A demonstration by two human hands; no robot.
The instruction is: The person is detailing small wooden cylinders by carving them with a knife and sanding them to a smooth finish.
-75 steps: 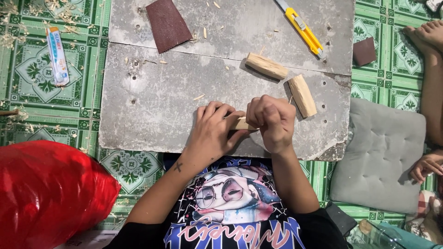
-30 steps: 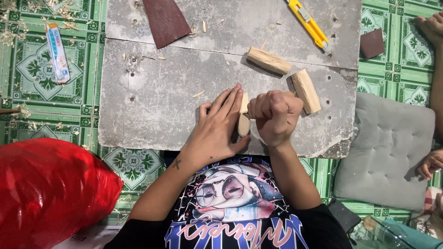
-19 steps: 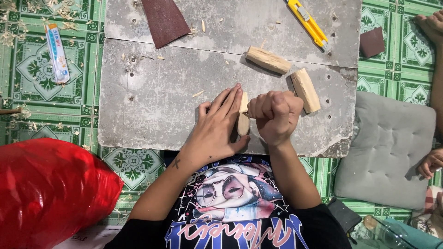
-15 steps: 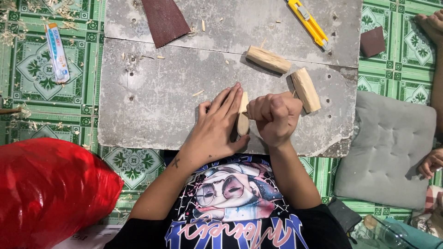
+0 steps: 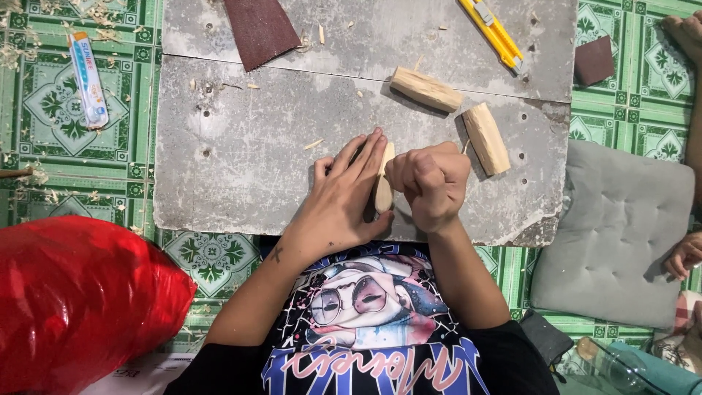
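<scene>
My left hand (image 5: 342, 201) lies on the grey board (image 5: 241, 146) with its fingers stretched out along a small pale wood piece (image 5: 383, 189), thumb under it. The piece points away from me, between both hands. My right hand (image 5: 431, 183) is curled into a fist pressed against the piece's right side; whatever is inside the fist is hidden. Two thicker wood sticks lie just beyond my right hand, one (image 5: 426, 89) farther off and one (image 5: 487, 137) nearer.
A yellow utility knife (image 5: 492, 33) and brown sandpaper (image 5: 259, 29) lie at the board's far edge. A second sandpaper piece (image 5: 593, 61), a grey cushion (image 5: 614, 234), a tube (image 5: 88, 79) and a red bag (image 5: 77, 300) sit on the green tiled floor. Another person's hand (image 5: 684, 254) shows at right.
The wood piece has turned from lying crosswise to pointing away from me. My left fingers have straightened along it. Nothing has visibly moved in the last second.
</scene>
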